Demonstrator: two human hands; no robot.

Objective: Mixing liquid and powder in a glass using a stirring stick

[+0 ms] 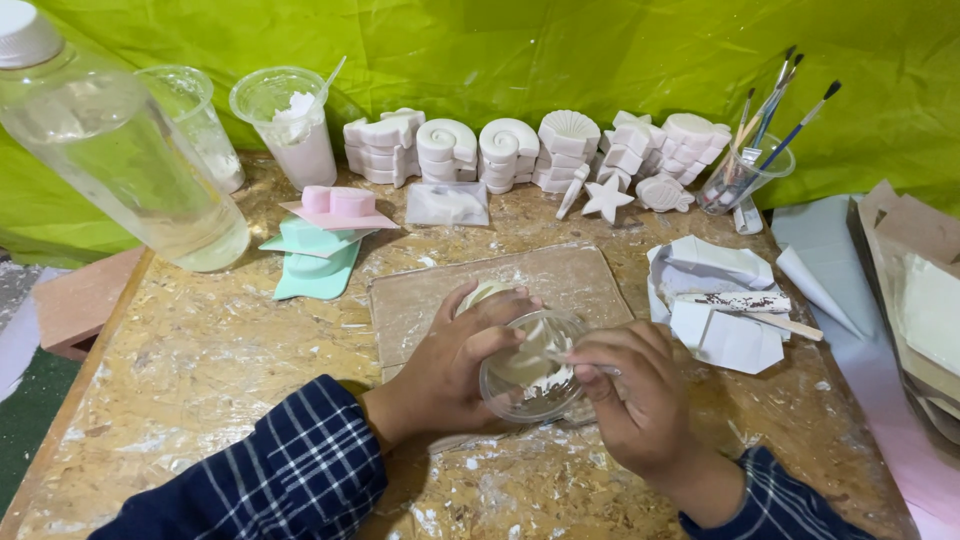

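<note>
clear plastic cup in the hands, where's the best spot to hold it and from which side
Grip the clear plastic cup round its side wall near the rim, coming from the left, as the left hand does now. It is tilted with its mouth towards the camera and white paste inside, so a wrap around the round wall probably steadies it and leaves the mouth free for the right hand.

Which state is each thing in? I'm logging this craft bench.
Left hand: grip closed on small clear plastic cup.
Small clear plastic cup: tilted, smeared with white paste.
Right hand: fingers pinched at the cup's rim.
Large clear plastic bottle: capped, leaning.
Tall clear cup with stirrer: upright, part full of white mix.
White plaster shell casts: stacked.
</note>
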